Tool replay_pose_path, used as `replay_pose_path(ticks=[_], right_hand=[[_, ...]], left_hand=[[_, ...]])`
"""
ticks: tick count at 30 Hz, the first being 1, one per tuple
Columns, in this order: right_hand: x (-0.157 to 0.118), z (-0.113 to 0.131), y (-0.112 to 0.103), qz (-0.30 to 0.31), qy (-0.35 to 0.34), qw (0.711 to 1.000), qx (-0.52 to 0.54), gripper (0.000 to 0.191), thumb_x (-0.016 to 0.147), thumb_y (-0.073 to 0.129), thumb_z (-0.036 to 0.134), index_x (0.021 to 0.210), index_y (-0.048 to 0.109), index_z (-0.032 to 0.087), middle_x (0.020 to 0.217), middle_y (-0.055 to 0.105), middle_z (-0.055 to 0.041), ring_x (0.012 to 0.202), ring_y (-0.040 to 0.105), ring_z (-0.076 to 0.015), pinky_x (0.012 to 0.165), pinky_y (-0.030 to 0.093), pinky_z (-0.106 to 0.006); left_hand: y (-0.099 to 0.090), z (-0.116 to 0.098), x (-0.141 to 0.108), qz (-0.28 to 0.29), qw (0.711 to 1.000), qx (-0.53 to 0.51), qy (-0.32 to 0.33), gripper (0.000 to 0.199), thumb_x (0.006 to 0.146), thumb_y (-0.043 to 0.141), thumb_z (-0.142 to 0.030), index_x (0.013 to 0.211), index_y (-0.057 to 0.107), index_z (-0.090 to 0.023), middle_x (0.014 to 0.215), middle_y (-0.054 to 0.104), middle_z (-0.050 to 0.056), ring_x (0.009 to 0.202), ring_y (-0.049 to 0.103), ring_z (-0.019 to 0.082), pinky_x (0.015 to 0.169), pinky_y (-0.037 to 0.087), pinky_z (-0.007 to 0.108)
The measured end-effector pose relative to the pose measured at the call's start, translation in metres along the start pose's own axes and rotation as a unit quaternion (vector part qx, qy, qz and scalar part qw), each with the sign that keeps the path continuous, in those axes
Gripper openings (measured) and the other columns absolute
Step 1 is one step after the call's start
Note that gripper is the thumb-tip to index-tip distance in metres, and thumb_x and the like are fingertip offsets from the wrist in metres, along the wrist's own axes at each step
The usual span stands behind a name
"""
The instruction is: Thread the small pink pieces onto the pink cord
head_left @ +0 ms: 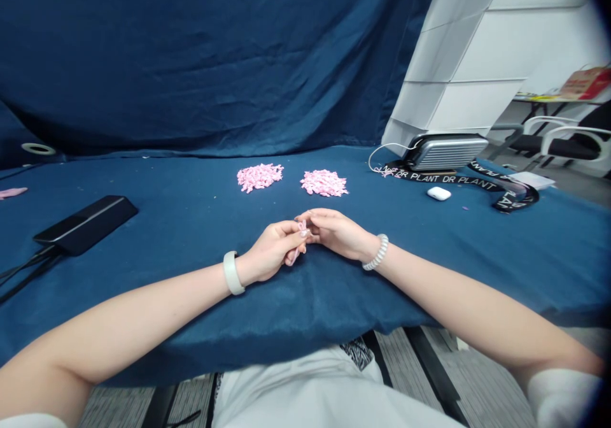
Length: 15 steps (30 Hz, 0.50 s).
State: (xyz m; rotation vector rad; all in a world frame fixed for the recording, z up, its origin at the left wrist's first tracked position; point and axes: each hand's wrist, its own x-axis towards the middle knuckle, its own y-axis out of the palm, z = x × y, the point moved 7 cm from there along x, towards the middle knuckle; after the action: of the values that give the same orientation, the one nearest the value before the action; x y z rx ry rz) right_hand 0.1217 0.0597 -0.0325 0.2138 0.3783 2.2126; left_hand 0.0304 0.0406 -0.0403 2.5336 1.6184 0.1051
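My left hand (pixel 272 249) is closed, thumb and fingers pinching a thin pink strip (pixel 302 225) that looks like soft cord or ribbon; one end hangs below the fingers. From the other side, my right hand (pixel 340 234) meets it, its curled fingertips at the same strip. Where the fingertips overlap, the exact grip is hidden. Just beyond the hands lie two heaps of small pink pieces, a left heap (pixel 259 177) and a right heap (pixel 324 183). Their pieces are too small to make out singly.
A black box-shaped device (pixel 88 224) with cables lies at the left. On the right are a ribbed silver case (pixel 449 153), a black lettered lanyard (pixel 443 179) and a white earbud case (pixel 439 193). Blue cloth (pixel 181 224) covers the table; a blue curtain (pixel 214 58) hangs behind.
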Motion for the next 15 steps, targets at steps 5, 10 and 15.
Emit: replay_pose_path(ticks=[5,10,15], right_hand=[[0.0013,-0.0024,-0.0048,0.017,0.012,0.999,-0.043,0.037,0.068,0.072,0.040,0.097,0.067,0.017,0.088,0.068,-0.0044,0.078,0.062,-0.0127,0.080,0.047,-0.031],[0.0015,-0.0002,-0.0039,0.020,0.002,0.996,-0.086,0.036,0.071,0.070,0.036,0.102,0.068,0.018,0.091,0.068,-0.0039,0.078,0.061,-0.0104,0.076,0.046,-0.026],[0.0006,0.0011,-0.0004,0.022,0.004,0.995,-0.097,0.038,0.070,0.071,0.037,0.102,0.068,0.017,0.091,0.069,-0.0047,0.078,0.061,-0.0109,0.077,0.046,-0.027]], left_hand=[[-0.0003,-0.0016,-0.0015,-0.007,1.000,-0.001,-0.001,0.022,0.072,0.067,-0.030,0.069,0.052,-0.013,0.052,0.053,-0.004,0.037,0.038,0.002,0.037,0.031,0.015],[-0.0013,-0.0005,-0.0022,-0.014,1.000,0.003,-0.016,0.024,0.072,0.068,-0.032,0.069,0.054,-0.013,0.050,0.051,-0.005,0.035,0.037,0.001,0.036,0.028,0.014],[-0.0009,0.0002,-0.0011,-0.005,1.000,0.006,-0.020,0.024,0.072,0.067,-0.033,0.068,0.056,-0.012,0.047,0.050,-0.004,0.034,0.035,0.002,0.035,0.028,0.015]])
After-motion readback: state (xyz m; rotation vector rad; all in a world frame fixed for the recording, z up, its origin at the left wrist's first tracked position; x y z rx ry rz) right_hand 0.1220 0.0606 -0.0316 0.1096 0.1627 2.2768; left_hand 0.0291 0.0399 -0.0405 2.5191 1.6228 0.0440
